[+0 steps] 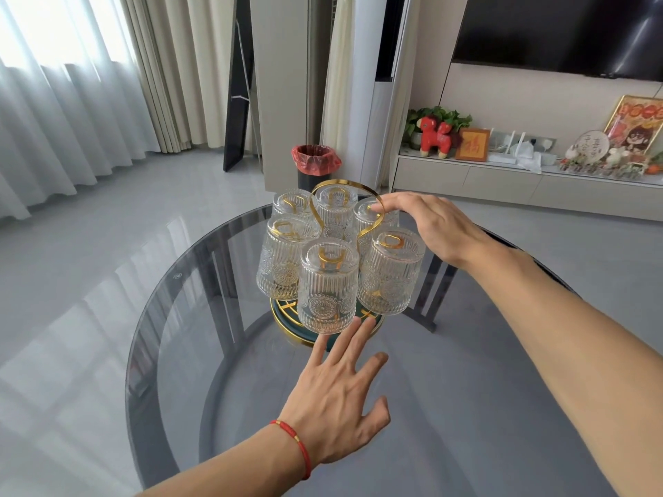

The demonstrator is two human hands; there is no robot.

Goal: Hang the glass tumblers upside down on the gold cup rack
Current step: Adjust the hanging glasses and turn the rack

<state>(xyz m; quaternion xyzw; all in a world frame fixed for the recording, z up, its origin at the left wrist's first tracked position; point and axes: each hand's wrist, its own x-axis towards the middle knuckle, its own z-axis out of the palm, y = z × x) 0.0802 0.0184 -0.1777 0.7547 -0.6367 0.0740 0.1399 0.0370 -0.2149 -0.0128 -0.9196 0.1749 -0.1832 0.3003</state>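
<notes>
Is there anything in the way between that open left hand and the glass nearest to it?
Nothing visible. The left hand is open over bare glass table, fingertips just short of the nearest tumbler, which already hangs upside down on the gold cup rack. The right hand rests on a far tumbler.

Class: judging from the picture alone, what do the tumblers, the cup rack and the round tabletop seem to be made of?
Tumblers: clear pressed glass; you see through them, with ribbed walls and embossed medallions.
Cup rack: probably metal with a polished gold finish; thin, shiny, bent strips. Its base looks dark green with a gold rim.
Tabletop: smoked, glossy glass; the table frame shows through it.
</notes>
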